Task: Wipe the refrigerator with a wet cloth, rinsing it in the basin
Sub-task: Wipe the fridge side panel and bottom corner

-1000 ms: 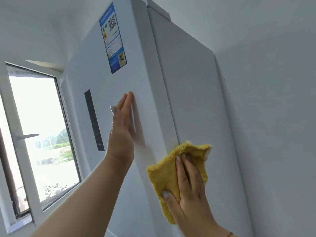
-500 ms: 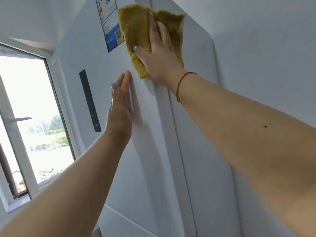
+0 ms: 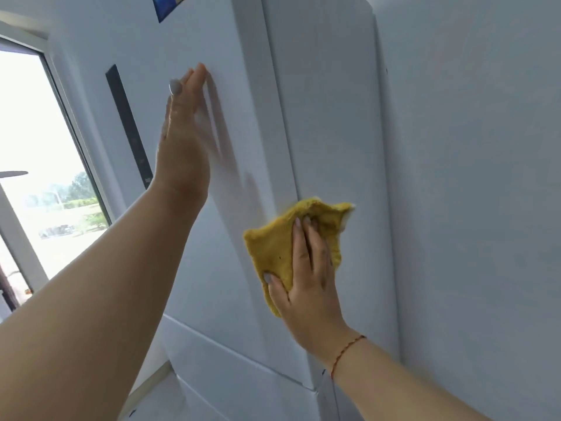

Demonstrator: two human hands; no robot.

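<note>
One head view, mid-wipe: right hand (image 3: 306,275), fingers flat, presses the yellow terry cloth (image 3: 273,247) on the tall white refrigerator (image 3: 328,117) side corner; left hand (image 3: 182,141) braces flat on the door. No basin in view, so rinsing looks pending, and lower panels probably unwiped.

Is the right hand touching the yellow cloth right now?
Touching. The head view shows the right hand spread flat on the yellow cloth, pressing it against the refrigerator at its front corner.

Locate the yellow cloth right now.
Head view, lower centre: the yellow cloth lies flat over the refrigerator's front-right corner edge, pressed under the right hand, below and right of the left hand.
</note>
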